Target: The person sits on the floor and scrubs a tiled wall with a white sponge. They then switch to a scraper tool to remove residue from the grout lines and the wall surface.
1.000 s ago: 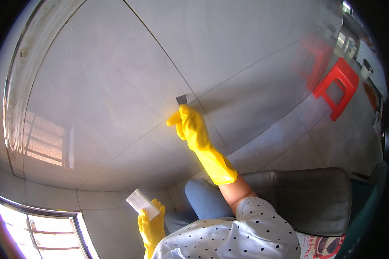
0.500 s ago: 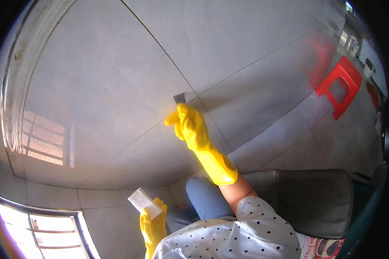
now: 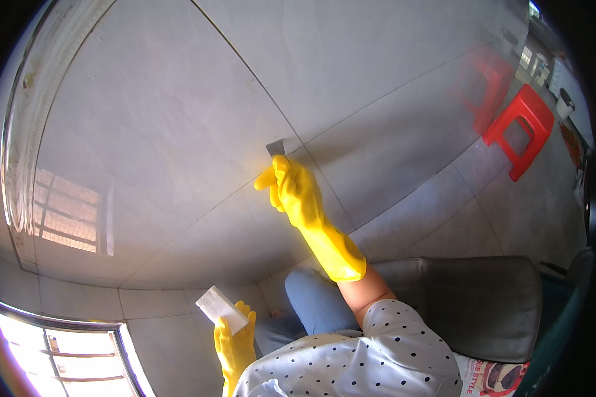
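Note:
A yellow rubber glove covers my right hand [image 3: 295,188], which is raised to the grey tiled wall [image 3: 159,126]. Its fingers are closed on a scraper [image 3: 275,148] with a flat grey blade; the blade lies at the wall just left of where the tile joints cross. The scraper's handle is hidden in the glove. Lower down on the left, my left hand [image 3: 234,341], gloved in yellow too, grips a flat white rectangular block [image 3: 221,309]. What the block is made of I cannot make out.
A dark padded seat [image 3: 477,304] is at the lower right, with a printed bag [image 3: 490,378] below it. Further right stands a red plastic stool [image 3: 523,132] close to the wall. At the lower left is a barred window [image 3: 79,360]. A pale frame [image 3: 30,132] edges the wall's left side.
My right hand and the scraper have shifted only very slightly at the wall. My left hand with the white block stays nearly where it was.

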The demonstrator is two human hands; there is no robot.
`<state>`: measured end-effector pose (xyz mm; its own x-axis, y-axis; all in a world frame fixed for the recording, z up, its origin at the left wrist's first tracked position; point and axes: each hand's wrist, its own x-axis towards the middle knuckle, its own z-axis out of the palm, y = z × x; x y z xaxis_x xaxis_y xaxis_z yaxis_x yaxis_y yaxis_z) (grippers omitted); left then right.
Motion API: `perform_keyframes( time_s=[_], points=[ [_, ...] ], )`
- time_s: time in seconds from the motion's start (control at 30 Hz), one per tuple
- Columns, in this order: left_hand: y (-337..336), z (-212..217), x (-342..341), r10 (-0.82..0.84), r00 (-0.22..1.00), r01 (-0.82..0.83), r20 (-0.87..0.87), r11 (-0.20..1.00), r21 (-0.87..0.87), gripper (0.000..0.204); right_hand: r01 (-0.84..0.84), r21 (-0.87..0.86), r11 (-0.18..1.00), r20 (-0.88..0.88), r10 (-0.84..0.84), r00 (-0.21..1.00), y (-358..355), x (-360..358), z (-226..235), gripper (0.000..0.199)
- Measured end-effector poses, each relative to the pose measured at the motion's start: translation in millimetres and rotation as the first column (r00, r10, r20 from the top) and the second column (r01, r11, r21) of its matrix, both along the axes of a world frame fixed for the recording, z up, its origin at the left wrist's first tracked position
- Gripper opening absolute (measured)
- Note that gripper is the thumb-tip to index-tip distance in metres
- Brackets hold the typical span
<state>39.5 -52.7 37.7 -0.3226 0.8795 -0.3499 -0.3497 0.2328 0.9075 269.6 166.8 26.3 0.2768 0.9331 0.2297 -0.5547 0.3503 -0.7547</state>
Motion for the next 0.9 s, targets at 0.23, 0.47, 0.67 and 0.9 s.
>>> perform_keyframes(
  time_s=[0.23, 0.47, 0.67, 0.9],
  points=[
    [1, -6, -8, -0.027, 0.999, 0.027, 0.031, 0.999, 0.021, 0.073, -0.059, -0.027, 0.998, -0.013, 0.059, 0.998, -1, 3, 0, 0.041],
    [-1, -9, -10, 0.004, 0.999, -0.004, 0.043, 1.0, 0.014, 0.072, -0.047, 0.085, 0.995, -0.059, 0.052, 0.997, 8, 1, -13, 0.036],
    [1, -11, -14, 0.0, 0.999, -0.001, 0.052, 1.0, 0.015, 0.07, -0.029, 0.054, 0.998, 0.045, 0.026, 0.999, 4, 8, -3, 0.035],
    [-1, -8, -12, -0.003, 0.999, 0.002, 0.05, 1.0, 0.005, 0.071, 0.025, -0.001, 1.0, 0.124, -0.024, 0.992, 6, 10, -5, 0.048]
  ],
)
